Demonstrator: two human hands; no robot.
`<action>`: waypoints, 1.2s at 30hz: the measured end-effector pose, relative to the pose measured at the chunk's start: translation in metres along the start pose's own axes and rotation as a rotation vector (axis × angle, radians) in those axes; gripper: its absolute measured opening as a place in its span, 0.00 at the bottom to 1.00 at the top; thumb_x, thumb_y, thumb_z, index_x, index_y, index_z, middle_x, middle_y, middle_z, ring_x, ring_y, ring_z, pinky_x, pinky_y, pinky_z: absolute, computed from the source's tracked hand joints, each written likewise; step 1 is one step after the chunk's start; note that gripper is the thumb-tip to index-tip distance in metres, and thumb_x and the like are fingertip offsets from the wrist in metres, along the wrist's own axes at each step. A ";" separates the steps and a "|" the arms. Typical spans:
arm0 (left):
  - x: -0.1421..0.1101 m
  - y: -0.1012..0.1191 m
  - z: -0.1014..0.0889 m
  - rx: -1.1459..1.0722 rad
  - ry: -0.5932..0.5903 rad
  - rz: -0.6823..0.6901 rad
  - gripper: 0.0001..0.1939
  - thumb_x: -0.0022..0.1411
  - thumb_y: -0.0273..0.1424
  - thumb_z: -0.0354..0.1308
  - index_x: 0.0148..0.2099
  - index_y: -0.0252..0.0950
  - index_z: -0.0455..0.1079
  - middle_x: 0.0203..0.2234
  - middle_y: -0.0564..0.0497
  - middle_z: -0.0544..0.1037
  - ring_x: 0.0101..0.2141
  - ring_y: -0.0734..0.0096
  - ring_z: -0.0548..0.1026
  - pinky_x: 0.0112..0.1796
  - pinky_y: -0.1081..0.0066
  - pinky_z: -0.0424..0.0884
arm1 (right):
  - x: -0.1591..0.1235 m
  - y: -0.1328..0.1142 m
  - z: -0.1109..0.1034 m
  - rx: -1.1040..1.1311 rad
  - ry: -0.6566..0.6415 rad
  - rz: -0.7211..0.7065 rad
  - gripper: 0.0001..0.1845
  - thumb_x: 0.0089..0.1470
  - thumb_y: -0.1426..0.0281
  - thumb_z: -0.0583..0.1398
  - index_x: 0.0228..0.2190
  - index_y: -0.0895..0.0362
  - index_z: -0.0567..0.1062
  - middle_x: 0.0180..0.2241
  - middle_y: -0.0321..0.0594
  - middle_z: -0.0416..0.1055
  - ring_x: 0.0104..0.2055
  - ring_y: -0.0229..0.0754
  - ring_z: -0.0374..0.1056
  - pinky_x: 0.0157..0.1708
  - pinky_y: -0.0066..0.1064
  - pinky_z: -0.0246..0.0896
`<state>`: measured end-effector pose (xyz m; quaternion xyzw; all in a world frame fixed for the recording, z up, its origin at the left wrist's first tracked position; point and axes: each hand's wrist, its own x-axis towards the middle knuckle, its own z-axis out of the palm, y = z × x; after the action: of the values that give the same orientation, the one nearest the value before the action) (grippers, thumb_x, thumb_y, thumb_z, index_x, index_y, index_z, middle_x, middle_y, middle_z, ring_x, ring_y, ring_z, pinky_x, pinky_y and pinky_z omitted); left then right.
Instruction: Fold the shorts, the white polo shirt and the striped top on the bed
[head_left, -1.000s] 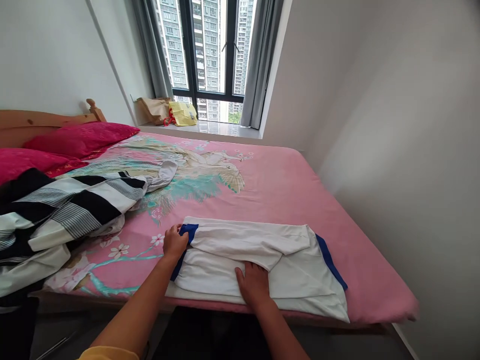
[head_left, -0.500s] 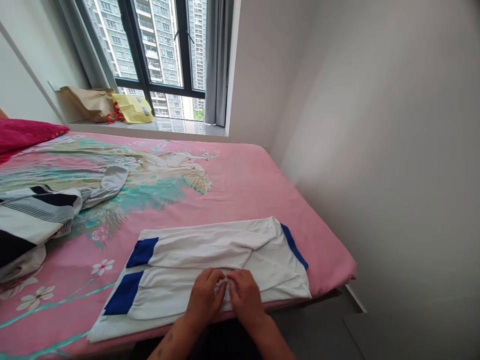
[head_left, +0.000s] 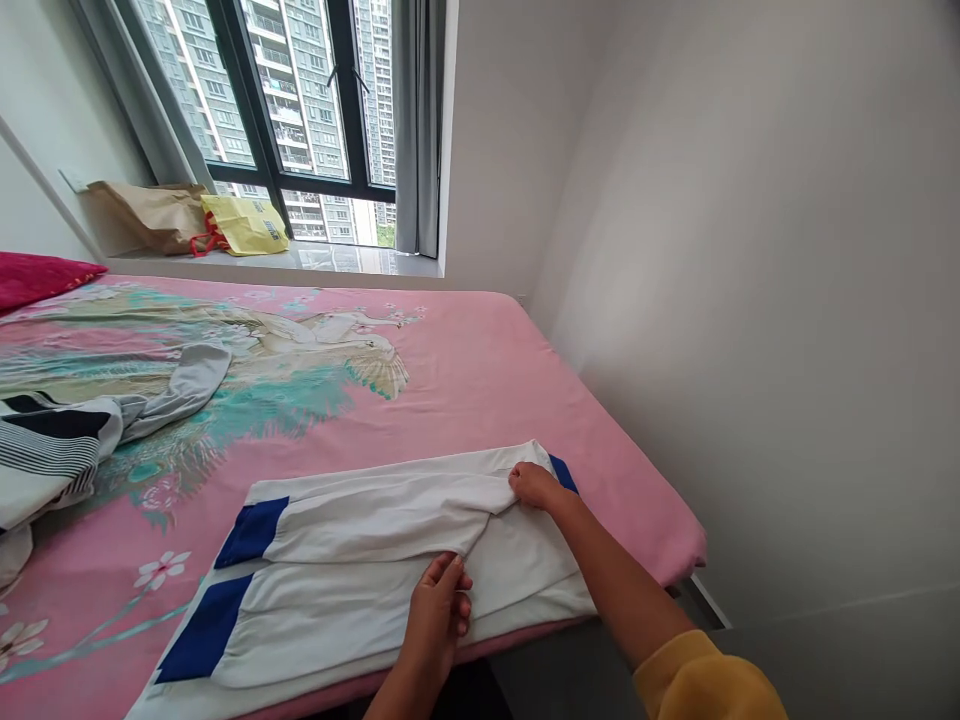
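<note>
A white long-sleeved top (head_left: 337, 620) with blue cuffs lies folded along the near edge of the bed. Both of its sleeves are laid side by side across the body, cuffs toward the left. My right hand (head_left: 535, 484) is closed on the white cloth at the far right, near a strip of blue trim. Around the middle, my left hand (head_left: 439, 605) is closed, thumb and forefinger pinching the edge of the sleeve fold. The cloth between my hands has soft creases.
The pink patterned bedsheet (head_left: 465, 390) covers the bed. A striped black-and-white garment (head_left: 56, 440) lies crumpled at the left, with a red pillow (head_left: 41, 280) beyond. A brown paper bag (head_left: 146, 215) and a yellow bag (head_left: 244, 224) rest on the windowsill. A wall stands at the right.
My hands, formerly together at the near edge of the top, have parted. The right has reached out to the far right of the cloth; the left now pinches the fold. The view has shifted slightly right.
</note>
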<state>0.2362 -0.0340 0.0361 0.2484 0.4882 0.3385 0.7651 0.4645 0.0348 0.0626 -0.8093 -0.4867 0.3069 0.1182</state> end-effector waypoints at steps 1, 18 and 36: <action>0.001 0.001 0.003 -0.012 0.000 -0.010 0.24 0.44 0.43 0.66 0.36 0.38 0.58 0.19 0.59 0.69 0.12 0.83 0.62 0.12 0.82 0.49 | 0.005 0.000 -0.002 -0.007 -0.045 0.017 0.07 0.51 0.69 0.55 0.29 0.57 0.72 0.16 0.35 0.66 0.17 0.37 0.60 0.22 0.28 0.54; -0.028 -0.019 -0.030 0.408 0.020 0.096 0.27 0.51 0.49 0.56 0.48 0.39 0.60 0.19 0.59 0.66 0.14 0.76 0.62 0.15 0.75 0.55 | -0.004 -0.003 -0.007 -0.245 0.325 -0.115 0.16 0.61 0.66 0.45 0.44 0.53 0.69 0.42 0.41 0.72 0.43 0.41 0.65 0.37 0.29 0.53; 0.017 0.013 -0.007 1.587 0.010 1.050 0.11 0.57 0.20 0.50 0.33 0.39 0.71 0.28 0.52 0.74 0.33 0.66 0.70 0.38 0.64 0.59 | 0.043 0.012 -0.007 -0.465 0.352 -0.206 0.25 0.61 0.53 0.45 0.31 0.55 0.74 0.30 0.41 0.74 0.35 0.41 0.67 0.44 0.35 0.48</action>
<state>0.2308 -0.0124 0.0324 0.8817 0.4050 0.2098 0.1211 0.4920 0.0667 0.0463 -0.8018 -0.5954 0.0286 0.0429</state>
